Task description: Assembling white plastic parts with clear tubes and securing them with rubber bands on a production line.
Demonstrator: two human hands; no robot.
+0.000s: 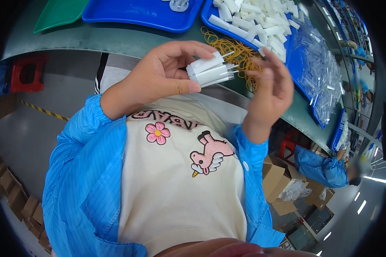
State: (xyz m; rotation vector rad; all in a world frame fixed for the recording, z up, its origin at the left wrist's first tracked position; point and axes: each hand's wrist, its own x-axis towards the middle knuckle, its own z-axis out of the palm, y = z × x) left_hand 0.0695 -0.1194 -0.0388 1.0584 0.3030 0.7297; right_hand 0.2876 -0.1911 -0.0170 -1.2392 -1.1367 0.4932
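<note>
My left hand (158, 70) is closed around a small bundle of white cylinders and clear plastic tubes (211, 72), held above the near edge of the table. Thin ends stick out of the bundle toward the right. Just to the right of it my right hand (272, 85) is raised, fingers bent and apart, with nothing plainly visible between them. Behind its fingertips lies a heap of yellow-brown rubber bands (236, 51) on the dark green tabletop (128, 42).
A blue tray (206, 16) heaped with white tubes (261, 19) stands beyond my hands. Clear tubes (319, 68) fill another at right. A blue tray (137, 26) and green tray (51, 23) lie at far left. A red stool (28, 75) and a person in blue (321, 167) are nearby.
</note>
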